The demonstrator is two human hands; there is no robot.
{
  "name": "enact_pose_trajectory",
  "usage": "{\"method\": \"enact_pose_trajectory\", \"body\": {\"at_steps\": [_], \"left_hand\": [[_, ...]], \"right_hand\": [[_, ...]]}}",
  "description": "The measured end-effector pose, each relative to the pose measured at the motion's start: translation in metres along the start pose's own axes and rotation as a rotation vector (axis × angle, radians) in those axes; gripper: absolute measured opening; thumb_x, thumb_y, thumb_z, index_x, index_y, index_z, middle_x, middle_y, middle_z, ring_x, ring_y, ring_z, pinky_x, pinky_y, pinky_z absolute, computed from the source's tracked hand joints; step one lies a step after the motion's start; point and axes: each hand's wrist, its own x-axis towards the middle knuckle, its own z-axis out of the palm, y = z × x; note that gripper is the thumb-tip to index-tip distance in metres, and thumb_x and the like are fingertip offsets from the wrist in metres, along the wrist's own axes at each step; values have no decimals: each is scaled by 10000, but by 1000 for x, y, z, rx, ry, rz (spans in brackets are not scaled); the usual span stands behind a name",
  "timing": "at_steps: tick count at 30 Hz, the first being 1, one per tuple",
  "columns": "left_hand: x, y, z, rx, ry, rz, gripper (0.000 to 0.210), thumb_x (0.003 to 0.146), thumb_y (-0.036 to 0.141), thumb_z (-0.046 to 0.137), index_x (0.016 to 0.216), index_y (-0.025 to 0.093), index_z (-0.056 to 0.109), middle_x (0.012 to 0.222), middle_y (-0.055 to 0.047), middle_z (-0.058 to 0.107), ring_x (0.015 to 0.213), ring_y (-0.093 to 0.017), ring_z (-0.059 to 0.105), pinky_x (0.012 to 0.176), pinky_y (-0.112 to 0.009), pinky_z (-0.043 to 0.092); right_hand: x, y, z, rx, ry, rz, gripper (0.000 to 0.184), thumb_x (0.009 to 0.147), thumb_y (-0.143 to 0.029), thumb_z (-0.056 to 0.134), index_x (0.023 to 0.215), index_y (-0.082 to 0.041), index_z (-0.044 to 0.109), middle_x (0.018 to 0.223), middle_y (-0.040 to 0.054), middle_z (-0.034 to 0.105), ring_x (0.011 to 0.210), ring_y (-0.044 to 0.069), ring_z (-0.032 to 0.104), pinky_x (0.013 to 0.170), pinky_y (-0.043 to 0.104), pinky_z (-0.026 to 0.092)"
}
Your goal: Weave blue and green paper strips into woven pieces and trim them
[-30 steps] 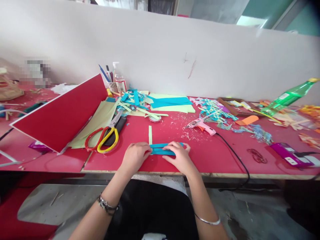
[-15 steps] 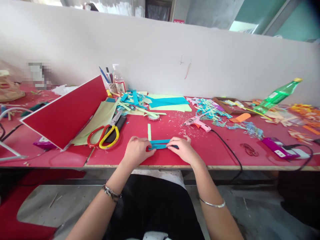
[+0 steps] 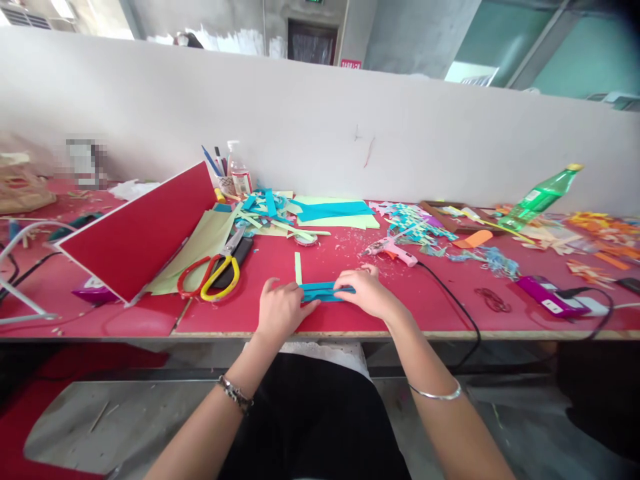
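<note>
Strips (image 3: 320, 290) between left hand (image 3: 281, 307) and right hand (image 3: 367, 293), right of scissors (image 3: 227, 252), 1 end in each hand's grip.

Left hand (image 3: 281, 308) and right hand (image 3: 367, 291) face each other, near but apart.
The left forearm (image 3: 210, 420) slants up and inward from the lower left; its hand is palm down, fingers bent, thumb (image 3: 312, 308) stretched toward the other hand; the right forearm (image 3: 440, 403), bare like its partner, slants in from the opposite side; its hand bends slightly inward from the wrist (image 3: 399, 319), fingers curved, tips pointing left; how tightly each grip closes is too small to tell.
</note>
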Motion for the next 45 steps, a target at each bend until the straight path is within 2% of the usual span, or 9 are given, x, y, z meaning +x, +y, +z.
{"method": "enact_pose_trajectory", "body": {"at_steps": [5, 10, 12, 15, 18, 26, 36, 41, 45], "left_hand": [[1, 8, 5, 73, 81, -3, 343, 796, 368, 451, 587, 162, 629, 593, -47, 637, 535, -159, 576, 850, -380, 323], [2, 9, 8, 96, 145, -33, 332, 799, 212, 397, 550, 167, 612, 542, -31, 618, 508, -139, 565, 880, -362, 313], [1, 7, 8, 91, 154, -38, 321, 791, 196, 395, 553, 172, 609, 540, -26, 617, 503, -137, 563, 884, -366, 313], [0, 5, 7, 74, 138, -35, 320, 798, 221, 391, 578, 177, 619, 562, -30, 628, 505, -142, 565, 877, -378, 319], [1, 4, 6, 55, 125, -48, 361, 817, 239, 370, 566, 176, 622, 568, -31, 636, 497, -139, 562, 885, -381, 315], [2, 4, 3, 42, 118, -82, 416, 835, 238, 340, 531, 173, 616, 554, -32, 640, 509, -133, 575, 879, -361, 319], [2, 3, 4, 7, 114, -85, 412, 830, 240, 344, 536, 169, 624, 566, -38, 651, 510, -135, 575, 891, -365, 317], [2, 2, 4, -4, 112, -72, 414, 839, 243, 335, 547, 174, 619, 582, -37, 656, 522, -138, 577, 891, -375, 312], [2, 2, 3, -38, 103, -83, 407, 839, 242, 339, 549, 177, 616, 592, -40, 658, 535, -145, 576, 871, -377, 319]], "right_hand": [[4, -17, -2, -98, 264, -71, 183, 844, -215, 451, 803, -260, 623, 885, -11, 626, 884, 156, 539, 946, 447, 71], [10, -25, 2, -70, 340, -71, 181, 837, -217, 458, 958, -276, 579, 968, -8, 612, 935, 157, 537, 957, 419, 122], [7, -17, 7, -25, 310, -3, 197, 824, -226, 473, 1002, -253, 555, 977, 11, 613, 929, 166, 542, 928, 397, 202], [-3, -4, 18, 34, 155, 49, 182, 788, -252, 527, 963, -223, 567, 941, 22, 614, 876, 174, 553, 816, 335, 327], [-10, 3, 30, 51, 117, 94, 204, 774, -267, 546, 966, -205, 570, 955, 37, 592, 887, 174, 546, 747, 294, 366], [-7, -4, 40, -34, 153, 186, 212, 779, -382, 522, 901, -217, 576, 930, 36, 579, 943, 204, 522, 787, 359, 295], [2, -17, 43, -98, 151, 195, 194, 788, -353, 520, 910, -217, 585, 930, 39, 591, 931, 207, 528, 796, 369, 267], [11, -21, 45, -31, 77, 156, 150, 787, -272, 524, 903, -201, 588, 919, 43, 594, 904, 183, 537, 732, 301, 326], [11, -18, 42, -33, 61, 142, 163, 775, -177, 515, 919, -221, 580, 940, 30, 595, 939, 180, 534, 767, 316, 299]]}}
